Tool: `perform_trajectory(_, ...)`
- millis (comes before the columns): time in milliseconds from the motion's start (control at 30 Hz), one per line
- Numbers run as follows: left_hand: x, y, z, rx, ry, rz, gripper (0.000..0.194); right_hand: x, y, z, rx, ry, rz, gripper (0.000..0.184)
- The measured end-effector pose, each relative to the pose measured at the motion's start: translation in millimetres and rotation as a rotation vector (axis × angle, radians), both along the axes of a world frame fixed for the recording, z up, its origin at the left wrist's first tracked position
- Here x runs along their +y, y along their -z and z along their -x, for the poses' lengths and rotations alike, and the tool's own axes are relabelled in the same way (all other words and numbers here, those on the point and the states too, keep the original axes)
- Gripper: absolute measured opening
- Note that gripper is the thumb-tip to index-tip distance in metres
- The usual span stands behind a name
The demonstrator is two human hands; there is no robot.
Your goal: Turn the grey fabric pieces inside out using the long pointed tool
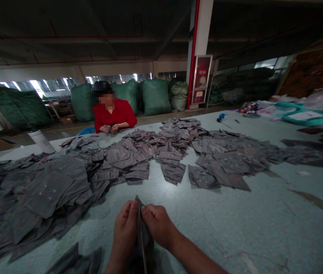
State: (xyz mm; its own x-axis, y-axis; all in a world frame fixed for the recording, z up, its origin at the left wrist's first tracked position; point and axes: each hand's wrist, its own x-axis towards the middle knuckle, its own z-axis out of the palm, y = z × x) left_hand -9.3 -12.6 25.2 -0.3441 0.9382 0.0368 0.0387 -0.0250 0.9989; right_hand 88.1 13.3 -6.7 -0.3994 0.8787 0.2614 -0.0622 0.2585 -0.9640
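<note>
My left hand point(125, 232) and my right hand point(158, 226) pinch a folded piece of dark grey fabric point(143, 238) between them at the near edge of the view. The piece stands on edge, its lower part running out of frame. Beyond my hands, many similar grey fabric pieces point(138, 163) lie in overlapping heaps across the pale green table point(221, 213). The nearest heap point(35, 201) spreads to the left of my left hand, and a few more pieces point(75, 260) lie just below it.
A co-worker in a red top point(112, 114) sits across the table, both hands holding something small. A white cylinder point(41, 140) stands at the table's far left. Green sacks point(155, 97) line the back, beside a red-and-white pillar point(198, 49). Plastic-wrapped goods point(301, 112) lie at the far right.
</note>
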Motion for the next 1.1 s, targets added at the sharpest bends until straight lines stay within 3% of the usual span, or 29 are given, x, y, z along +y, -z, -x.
perform_trajectory(67, -1, 12.6, -10, -0.216, -0.074, 0.003, 0.033, 2, -2.1, -3, -0.038, 0.033, -0.043, 0.045)
perform_trajectory(133, -2, 17.2, -15, -0.257, -0.107, 0.011, 0.035, -1, 1.3, 1, 0.015, 0.054, -0.001, 0.045)
perform_trajectory(233, -4, 5.9, -9, 0.012, -0.077, 0.016, 0.033, -10, 12.7, 13, 0.194, 0.046, 0.148, 0.047)
perform_trajectory(333, -5, -9.2, 2, 0.343, 0.008, 0.028, 0.031, -16, 20.4, 22, 0.344, -0.048, 0.271, 0.047)
perform_trajectory(400, -6, -10.2, 3, 0.397, -0.005, 0.026, 0.032, -15, 19.7, 22, 0.367, -0.082, 0.294, 0.045)
perform_trajectory(600, -4, 12.5, -19, -0.122, -0.205, 0.018, 0.037, 3, 2.3, 1, 0.014, -0.059, 0.053, 0.047)
perform_trajectory(667, -6, 13.3, -22, -0.13, -0.208, 0.017, 0.038, 1, 1.6, 0, 0.011, -0.058, 0.034, 0.047)
perform_trajectory(867, -8, -4.2, -2, 0.265, -0.022, -0.001, 0.036, -16, 20.3, 20, 0.307, 0.042, 0.191, 0.045)
perform_trajectory(967, 1, -14.9, 7, 0.333, 0.053, 0.006, 0.033, -11, 19.6, 21, 0.302, -0.043, 0.226, 0.046)
perform_trajectory(1100, 11, -17.2, 7, 0.288, 0.044, 0.023, 0.03, -1, 6.7, 12, 0.175, -0.064, 0.181, 0.048)
